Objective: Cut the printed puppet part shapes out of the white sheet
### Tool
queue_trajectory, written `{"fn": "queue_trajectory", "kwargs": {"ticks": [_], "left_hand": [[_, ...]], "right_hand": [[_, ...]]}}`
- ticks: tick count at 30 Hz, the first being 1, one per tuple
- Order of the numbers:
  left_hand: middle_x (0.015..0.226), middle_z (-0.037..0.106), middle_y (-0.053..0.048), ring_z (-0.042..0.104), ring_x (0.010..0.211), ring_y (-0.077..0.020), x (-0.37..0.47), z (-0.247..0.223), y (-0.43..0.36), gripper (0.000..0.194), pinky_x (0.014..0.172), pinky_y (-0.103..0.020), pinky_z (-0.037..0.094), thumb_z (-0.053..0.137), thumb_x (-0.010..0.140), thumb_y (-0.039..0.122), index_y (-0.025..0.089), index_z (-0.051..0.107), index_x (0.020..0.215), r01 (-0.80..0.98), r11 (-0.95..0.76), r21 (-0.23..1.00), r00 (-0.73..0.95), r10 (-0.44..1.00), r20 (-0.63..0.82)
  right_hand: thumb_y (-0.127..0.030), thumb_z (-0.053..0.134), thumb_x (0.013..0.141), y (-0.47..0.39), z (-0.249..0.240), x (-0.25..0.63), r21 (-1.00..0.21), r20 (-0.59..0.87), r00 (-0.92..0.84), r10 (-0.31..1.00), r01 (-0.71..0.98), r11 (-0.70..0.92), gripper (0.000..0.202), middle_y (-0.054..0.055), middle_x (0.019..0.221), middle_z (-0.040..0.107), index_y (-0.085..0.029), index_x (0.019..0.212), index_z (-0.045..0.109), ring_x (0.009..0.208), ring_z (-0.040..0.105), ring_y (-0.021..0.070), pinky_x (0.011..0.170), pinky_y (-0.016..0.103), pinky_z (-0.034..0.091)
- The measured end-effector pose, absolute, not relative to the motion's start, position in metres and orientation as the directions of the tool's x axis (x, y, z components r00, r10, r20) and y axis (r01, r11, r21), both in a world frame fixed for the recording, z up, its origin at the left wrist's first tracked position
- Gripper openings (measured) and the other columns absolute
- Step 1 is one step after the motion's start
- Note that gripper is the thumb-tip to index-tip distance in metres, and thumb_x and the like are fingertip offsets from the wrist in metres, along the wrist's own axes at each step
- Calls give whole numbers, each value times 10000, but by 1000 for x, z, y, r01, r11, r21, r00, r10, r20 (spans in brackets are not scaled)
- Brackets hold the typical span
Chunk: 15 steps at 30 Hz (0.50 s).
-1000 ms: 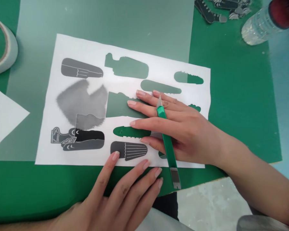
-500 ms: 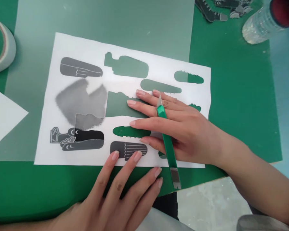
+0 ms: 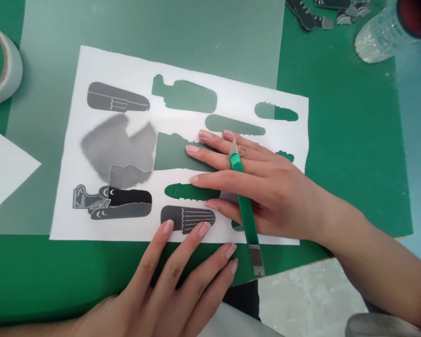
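A white paper sheet (image 3: pixel 72 140) with dark printed shapes and several cut-out holes lies under both my hands. My right hand (image 3: pixel 273 192) rests on it palm down, fingers stretched forward. Tucked between those fingers is a green craft knife (image 3: pixel 247 210), its blade pointing away from me and its metal end toward the table edge. My left hand (image 3: pixel 182 276) is open with fingers spread. Two of its fingertips touch a dark fringed shape (image 3: pixel 187 219) near the sheet's lower edge; its other fingers extend over the green mat. The left thumb is hidden.
A translucent sheet (image 3: pixel 196 32) lies beneath the paper on the green mat (image 3: pixel 351 140). A roll of tape (image 3: pixel 14 65) and another white paper (image 3: pixel 7 168) are at left. Dark cut-out pieces (image 3: pixel 312 18) and a clear bottle (image 3: pixel 379 35) stand at upper right.
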<state>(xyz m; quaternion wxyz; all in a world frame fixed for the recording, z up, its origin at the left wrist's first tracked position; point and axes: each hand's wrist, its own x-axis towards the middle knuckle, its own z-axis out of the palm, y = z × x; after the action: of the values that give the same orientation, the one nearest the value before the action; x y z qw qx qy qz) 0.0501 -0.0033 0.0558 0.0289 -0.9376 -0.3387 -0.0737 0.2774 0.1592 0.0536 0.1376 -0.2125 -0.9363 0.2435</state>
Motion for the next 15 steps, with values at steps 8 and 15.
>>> {"fn": "queue_trajectory", "kwargs": {"ticks": [8, 15], "left_hand": [[1692, 462, -88, 501, 1499, -419, 49, 57, -3, 735, 1308, -659, 308, 546, 1019, 650, 213, 486, 1607, 643, -766, -4, 758, 635, 152], [1653, 517, -84, 497, 1508, -388, 50, 54, -4, 677, 1329, -646, 294, 544, 1033, 602, 208, 519, 1582, 645, -764, -5, 752, 633, 183]], "right_hand": [[-280, 538, 1107, 159, 54, 277, -509, 170, -875, 453, 316, 801, 248, 47, 1626, 564, -241, 1324, 651, 1608, 394, 223, 1375, 454, 341], [-276, 533, 1109, 159, 54, 276, -495, 172, -878, 446, 314, 810, 251, 48, 1620, 572, -234, 1328, 647, 1604, 400, 231, 1371, 458, 350]]}}
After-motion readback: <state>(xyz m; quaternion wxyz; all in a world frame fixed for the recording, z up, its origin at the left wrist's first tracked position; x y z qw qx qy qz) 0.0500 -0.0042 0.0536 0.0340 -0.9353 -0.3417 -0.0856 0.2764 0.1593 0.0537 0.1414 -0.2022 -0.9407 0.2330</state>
